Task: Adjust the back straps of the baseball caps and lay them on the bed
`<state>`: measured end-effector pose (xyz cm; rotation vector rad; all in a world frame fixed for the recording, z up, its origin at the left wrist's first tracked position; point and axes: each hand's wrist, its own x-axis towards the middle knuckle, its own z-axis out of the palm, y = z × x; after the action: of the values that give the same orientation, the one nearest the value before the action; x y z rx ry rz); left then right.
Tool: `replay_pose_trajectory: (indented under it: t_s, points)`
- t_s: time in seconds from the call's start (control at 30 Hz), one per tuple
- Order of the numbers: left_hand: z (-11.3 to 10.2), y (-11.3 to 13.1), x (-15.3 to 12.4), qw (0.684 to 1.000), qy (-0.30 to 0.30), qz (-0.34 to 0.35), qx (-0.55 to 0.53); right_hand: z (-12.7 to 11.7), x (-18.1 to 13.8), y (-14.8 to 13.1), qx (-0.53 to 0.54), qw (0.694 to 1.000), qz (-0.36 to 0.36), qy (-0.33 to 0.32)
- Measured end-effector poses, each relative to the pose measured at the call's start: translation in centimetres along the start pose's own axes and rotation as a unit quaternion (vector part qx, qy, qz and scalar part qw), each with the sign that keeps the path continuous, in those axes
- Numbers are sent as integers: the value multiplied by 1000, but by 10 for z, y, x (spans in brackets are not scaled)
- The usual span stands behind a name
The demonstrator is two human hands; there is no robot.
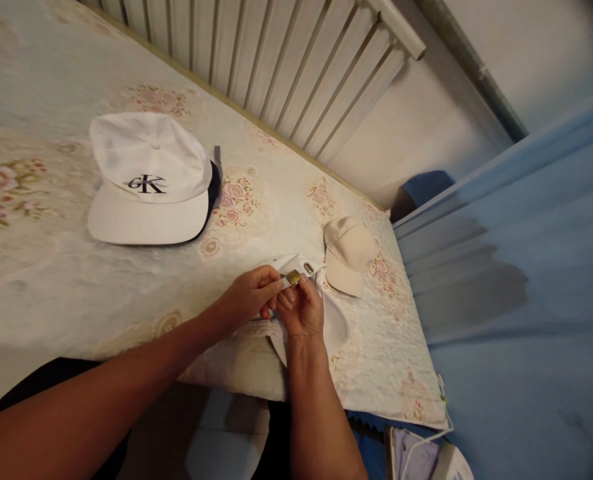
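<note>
Between pinching fingers (275,285) sits the brass buckle (293,276).

i get a warm, rather dim indoor light on my feed, falling from above and to the left; soft shadows stretch right across the blue surface (501,280). the white cap (149,177) reads bright without glare, and the buckle (294,276) gives 1 small glint. the radiator (286,60) bars fan out with lens bend, the top right corner darkens, and the bottom edge is soft
</note>
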<state>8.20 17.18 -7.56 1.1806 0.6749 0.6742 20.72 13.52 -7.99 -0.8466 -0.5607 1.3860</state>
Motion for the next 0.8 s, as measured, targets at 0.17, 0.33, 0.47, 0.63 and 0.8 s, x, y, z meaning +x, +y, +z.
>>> replay_pose_trajectory:
  t_s: [0.17,0.33,0.47,0.63,0.8]
  points:
    - [0,3,-2,1000,-8,-6,-14,0,1,0,13,1000,-10,-9]
    - [-2,6,-4,999,-14,-14,-35,-3,1,2,3,1000,-17,-4]
    - [-2,8,-5,999,-12,-20,-45,-3,1,2,20,999,-25,-17]
    - [-2,9,-6,998,-14,-24,-56,-3,2,3,30,999,-36,-28]
    - [-3,8,-6,998,-16,-20,-52,-4,2,2,22,999,-34,-18]
